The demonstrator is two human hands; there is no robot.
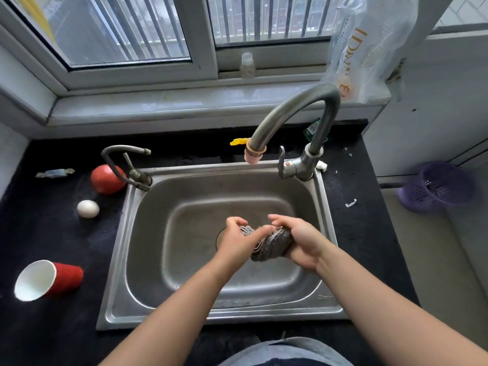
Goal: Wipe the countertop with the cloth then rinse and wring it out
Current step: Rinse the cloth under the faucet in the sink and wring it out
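Two-handed hold on the cloth (pixel 269 244), bunched into a thick grey roll, low over the sink (pixel 211 317) and just above the drain. Gripped at its right, bulkier end by the right hand (pixel 301 244), with fingers curled underneath. Clasped at its left end by the left hand (pixel 236 240), with fingers wrapped over the top. Lies with the long axis running roughly hand to hand, tilted so the left end sits a little farther from the body. Sits directly between the two palms, equally near to each, so needs no reach. Looks ready for wringing, as a judgement: a twist about that axis, wrists turning opposite ways. Hangs well short of the tap spout (pixel 254 154), nearer the body, with no stream of water visible. Cannot tell whether rinsing is finished. Best held over the basin, so that drips miss the dark countertop (pixel 52 233).
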